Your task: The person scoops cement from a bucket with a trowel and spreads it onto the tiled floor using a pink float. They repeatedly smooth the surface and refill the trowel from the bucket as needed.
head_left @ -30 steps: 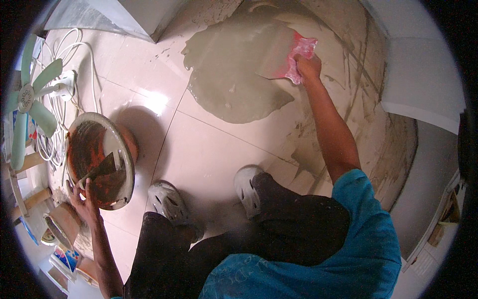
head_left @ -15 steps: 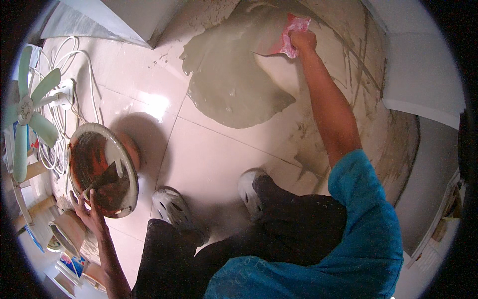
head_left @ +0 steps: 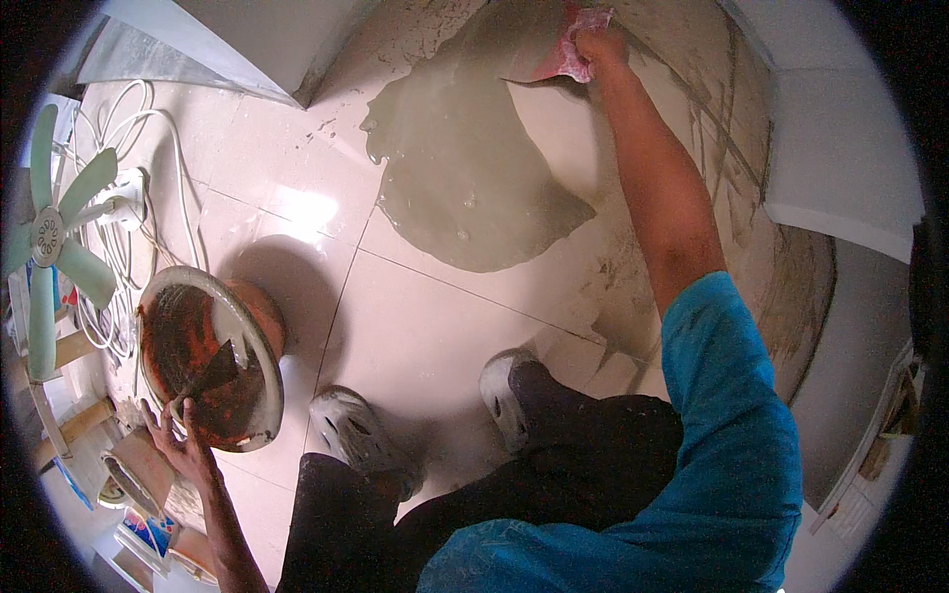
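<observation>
My right hand is closed round a red and pink flat scraper smeared with pale paste. Its blade edge rests along a spread of wet grey-green mortar on the tiled floor at the far side. At the left, a tilted reddish bucket with a mortar-coated rim stands on the floor. My left hand is at its near rim, fingers round the handle end of a dark triangular trowel whose blade lies inside the bucket. The exact left grip is partly hidden.
A green-bladed fan and coiled white cables are at the far left. Wood pieces and small containers lie near the bucket. A white wall corner juts in at the top. My shoes stand on pinkish tiles.
The scraper and my right hand have moved slightly farther away, toward the top of the view. The whole scene has shifted a little as my head moved; both hands keep their hold.
</observation>
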Demonstrator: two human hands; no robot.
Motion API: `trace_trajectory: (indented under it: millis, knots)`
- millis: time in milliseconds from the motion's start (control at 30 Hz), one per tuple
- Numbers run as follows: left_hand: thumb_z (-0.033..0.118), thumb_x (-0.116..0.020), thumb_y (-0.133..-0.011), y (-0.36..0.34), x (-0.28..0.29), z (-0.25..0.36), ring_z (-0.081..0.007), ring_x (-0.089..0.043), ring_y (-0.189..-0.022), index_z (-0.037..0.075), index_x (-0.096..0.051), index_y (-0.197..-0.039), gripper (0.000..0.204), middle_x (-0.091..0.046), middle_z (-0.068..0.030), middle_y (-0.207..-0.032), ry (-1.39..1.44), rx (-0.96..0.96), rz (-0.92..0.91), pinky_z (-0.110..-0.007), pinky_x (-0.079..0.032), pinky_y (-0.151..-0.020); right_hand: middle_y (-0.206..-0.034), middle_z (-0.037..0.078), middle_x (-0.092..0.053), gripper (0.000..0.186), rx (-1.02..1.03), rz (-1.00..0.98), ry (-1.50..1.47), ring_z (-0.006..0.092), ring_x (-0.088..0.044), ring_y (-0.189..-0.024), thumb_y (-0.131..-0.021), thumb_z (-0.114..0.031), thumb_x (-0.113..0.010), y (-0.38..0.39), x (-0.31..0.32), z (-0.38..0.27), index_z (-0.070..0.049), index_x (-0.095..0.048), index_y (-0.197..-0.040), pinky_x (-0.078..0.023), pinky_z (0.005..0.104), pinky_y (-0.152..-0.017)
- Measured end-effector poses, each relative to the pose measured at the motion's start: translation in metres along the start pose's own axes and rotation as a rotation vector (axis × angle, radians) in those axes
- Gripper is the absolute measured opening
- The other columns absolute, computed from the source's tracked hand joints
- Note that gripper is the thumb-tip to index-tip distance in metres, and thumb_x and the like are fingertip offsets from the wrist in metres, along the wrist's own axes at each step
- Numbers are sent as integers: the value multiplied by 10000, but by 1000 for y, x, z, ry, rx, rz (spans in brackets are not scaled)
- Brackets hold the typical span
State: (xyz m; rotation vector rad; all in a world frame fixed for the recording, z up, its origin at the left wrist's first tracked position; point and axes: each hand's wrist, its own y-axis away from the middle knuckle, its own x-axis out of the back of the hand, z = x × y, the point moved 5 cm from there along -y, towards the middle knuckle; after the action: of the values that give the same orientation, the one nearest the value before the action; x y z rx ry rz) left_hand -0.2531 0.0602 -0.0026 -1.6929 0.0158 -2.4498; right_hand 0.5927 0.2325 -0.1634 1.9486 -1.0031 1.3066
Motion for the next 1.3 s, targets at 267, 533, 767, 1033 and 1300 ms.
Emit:
trace_trajectory:
  millis: [267, 533, 767, 1033, 1300]
  knots:
    - [249, -709, -867, -9, -15, 5, -335, -331, -1373, 65, -699, -1058, 265, -380, -158, -1494, -23, 0, -23, -511, -225, -1140, -1132, 231, -660, 492, 169, -61, 164, 364, -639, -1065, -774, -355, -611, -79, -22, 35, 10, -669, -1098, -497, 411, -885]
    - [234, -703, -872, -4, -5, 5, -337, -329, -1376, 77, -694, -1062, 247, -372, -158, -1497, -13, -4, -30, -514, -233, -1139, -1132, 207, -665, 450, 274, -62, 204, 344, -641, -1061, -811, -332, -596, -46, -8, -21, -14, -662, -1122, -492, 414, -885]
    - [245, -688, -881, -2, -2, 12, -336, -323, -1383, 102, -705, -1033, 209, -369, -165, -1497, -87, 22, -26, -525, -215, -1141, -1134, 182, -668, 411, 421, -135, 449, 329, -629, -1084, -839, -316, -589, -43, -1, -46, -41, -660, -1136, -478, 420, -903]
    - [239, -688, -881, -4, -6, 3, -344, -320, -1384, 100, -699, -1046, 216, -370, -173, -1495, -56, 4, -25, -518, -227, -1137, -1123, 171, -672, 370, 526, -171, 497, 322, -618, -1101, -875, -297, -571, -15, 44, -64, -50, -657, -1138, -467, 436, -915]
    - [229, -673, -901, -4, -1, 13, -350, -339, -1373, 81, -682, -1038, 202, -378, -176, -1490, -88, -102, -4, -507, -241, -1135, -1128, 248, -648, 581, 130, -37, 178, 365, -625, -1076, -917, -481, -476, -11, 130, 54, 22, -630, -1163, -466, 450, -936]
